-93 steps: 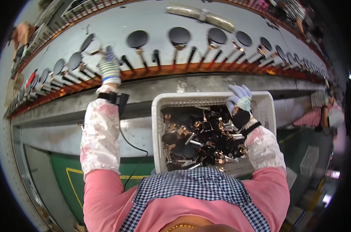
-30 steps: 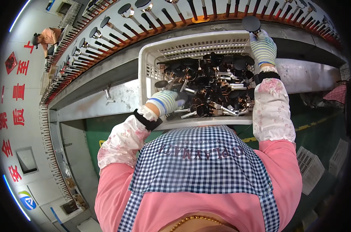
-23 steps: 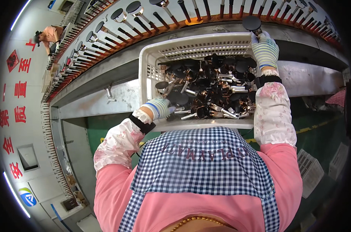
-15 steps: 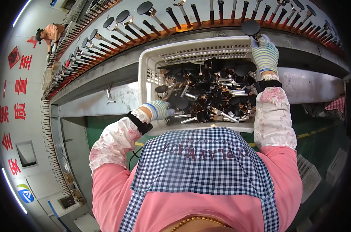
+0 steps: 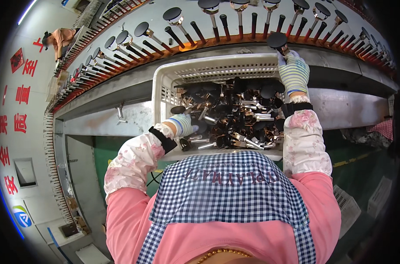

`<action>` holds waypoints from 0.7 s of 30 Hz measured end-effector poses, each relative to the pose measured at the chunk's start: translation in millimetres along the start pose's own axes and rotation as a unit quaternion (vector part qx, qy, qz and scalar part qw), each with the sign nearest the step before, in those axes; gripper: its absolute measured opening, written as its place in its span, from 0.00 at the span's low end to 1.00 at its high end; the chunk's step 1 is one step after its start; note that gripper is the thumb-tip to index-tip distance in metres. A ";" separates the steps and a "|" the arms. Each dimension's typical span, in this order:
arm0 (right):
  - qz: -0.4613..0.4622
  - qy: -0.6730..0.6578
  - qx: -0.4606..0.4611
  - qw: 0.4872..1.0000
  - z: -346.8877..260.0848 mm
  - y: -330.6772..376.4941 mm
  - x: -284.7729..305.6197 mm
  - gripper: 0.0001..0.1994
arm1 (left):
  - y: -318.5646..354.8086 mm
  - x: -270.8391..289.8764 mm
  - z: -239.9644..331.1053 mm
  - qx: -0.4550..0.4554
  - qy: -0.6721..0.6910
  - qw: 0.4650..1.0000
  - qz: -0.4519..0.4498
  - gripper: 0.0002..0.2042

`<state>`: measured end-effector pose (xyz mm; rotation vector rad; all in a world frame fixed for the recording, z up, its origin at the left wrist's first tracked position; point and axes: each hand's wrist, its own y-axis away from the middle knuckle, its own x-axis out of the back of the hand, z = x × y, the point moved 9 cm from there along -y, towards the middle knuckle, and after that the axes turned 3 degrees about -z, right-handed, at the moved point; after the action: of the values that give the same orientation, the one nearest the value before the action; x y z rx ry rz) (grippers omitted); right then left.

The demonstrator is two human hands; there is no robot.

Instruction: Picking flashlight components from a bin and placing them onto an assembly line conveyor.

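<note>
A white plastic crate [image 5: 164, 83] sits before me, filled with several black disc-headed metal parts [image 5: 239, 114]. My left hand [image 5: 183, 124], in a striped knit glove, reaches into the crate's left side and grips one part by its stem, its black disc sticking up beside the fingers. My right hand [image 5: 293, 72], also gloved, is raised over the crate's far right corner and holds a black disc-headed part [image 5: 277, 41] up by the conveyor rail.
A curved conveyor rail [image 5: 235, 42] runs along the far side, with several black pegs and disc-headed parts standing on it. A grey metal ledge [image 5: 120, 123] carries the crate. Another person [image 5: 61, 37] works at the far left. Red cloth lies at right [image 5: 380, 130].
My left hand left the rail and dipped into the crate, closing on a part. My right hand stays at the crate's far right corner with its part. The view tilted down.
</note>
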<state>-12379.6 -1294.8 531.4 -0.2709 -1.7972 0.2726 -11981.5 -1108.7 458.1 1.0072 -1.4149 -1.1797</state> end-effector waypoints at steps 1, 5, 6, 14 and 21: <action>-0.005 -0.006 -0.003 1.000 0.8 -1.3 -3.2 0.13 | -0.3 2.1 -0.1 -0.017 0.009 0.999 0.032 0.42; -0.011 -0.002 -0.002 1.000 7.1 0.2 -15.2 0.13 | 11.9 9.1 8.8 -0.064 0.012 0.987 0.145 0.38; -0.009 -0.001 -0.001 1.000 8.0 -0.9 -17.4 0.13 | 12.8 9.8 11.4 -0.066 -0.006 0.990 0.123 0.36; -0.045 0.001 -0.018 0.999 10.5 11.6 -33.6 0.14 | -14.9 -8.8 -1.0 -0.010 -0.054 0.995 0.080 0.38; 0.048 -0.022 0.005 0.999 15.9 33.7 -31.2 0.12 | -66.4 -16.6 11.1 -0.054 -0.113 0.990 0.063 0.31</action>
<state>-12386.3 -1273.7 488.0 -0.3463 -1.8274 0.3579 -11989.7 -1102.7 389.6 0.7156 -1.5475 -1.2931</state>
